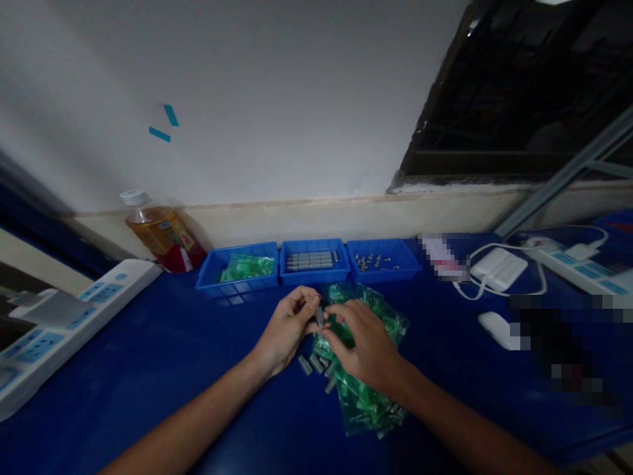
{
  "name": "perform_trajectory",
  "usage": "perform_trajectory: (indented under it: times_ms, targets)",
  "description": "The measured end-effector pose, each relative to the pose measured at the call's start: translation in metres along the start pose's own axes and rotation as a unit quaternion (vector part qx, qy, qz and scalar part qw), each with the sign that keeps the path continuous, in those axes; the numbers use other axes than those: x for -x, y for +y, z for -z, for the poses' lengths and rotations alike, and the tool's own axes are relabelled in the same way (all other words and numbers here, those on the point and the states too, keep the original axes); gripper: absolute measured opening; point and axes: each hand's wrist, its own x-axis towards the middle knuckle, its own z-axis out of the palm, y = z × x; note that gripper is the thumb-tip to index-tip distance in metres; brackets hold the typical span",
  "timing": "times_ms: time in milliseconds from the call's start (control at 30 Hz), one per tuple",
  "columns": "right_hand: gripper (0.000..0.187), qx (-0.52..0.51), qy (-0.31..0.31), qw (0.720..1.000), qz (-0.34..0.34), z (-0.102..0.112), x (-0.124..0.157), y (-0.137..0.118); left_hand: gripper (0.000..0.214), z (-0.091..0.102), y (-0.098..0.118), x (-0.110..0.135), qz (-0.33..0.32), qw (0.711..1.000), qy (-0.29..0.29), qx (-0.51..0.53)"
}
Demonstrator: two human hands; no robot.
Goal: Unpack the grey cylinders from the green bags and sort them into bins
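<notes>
Left hand (285,328) and right hand (364,344) each pinch their grip on one small grey part (320,316) above green packets (366,401), seemingly mid-assembly; next needs fine alignment.

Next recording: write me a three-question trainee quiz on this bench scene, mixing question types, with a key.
1. True or false: the middle blue bin holds small screws.
2. Multiple choice: what lies directly under the right hand? A) a pile of green bags B) a power strip C) a bottle
3. Short answer: what do the left hand and the right hand pinch between them?

Key
1. False: it holds a row of grey pieces.
2. A
3. A small grey part, with each hand's grip closed on it.
</notes>
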Motion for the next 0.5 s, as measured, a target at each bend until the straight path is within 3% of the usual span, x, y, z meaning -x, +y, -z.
perform_trajectory:
  times_ms: [67, 167, 267, 500]
  targets:
    - [0.014, 0.012, 0.015, 1.000, -0.003, -0.003, -0.001, 0.001, 0.036, -0.015, -0.003, -0.003, 0.003, 0.999, -0.013, 0.032]
    - [0.018, 0.018, 0.041, 0.999, -0.013, -0.005, 0.000, 0.004, 0.029, -0.023, -0.008, -0.005, -0.047, 0.999, -0.005, -0.009]
    - [0.017, 0.010, 0.062, 0.998, -0.029, -0.004, 0.000, 0.006, 0.024, -0.020, -0.009, -0.004, -0.091, 0.994, 0.008, -0.062]
    - [0.005, -0.009, 0.086, 0.994, -0.074, -0.001, -0.006, 0.011, 0.023, -0.005, -0.008, -0.004, -0.113, 0.984, -0.087, -0.110]
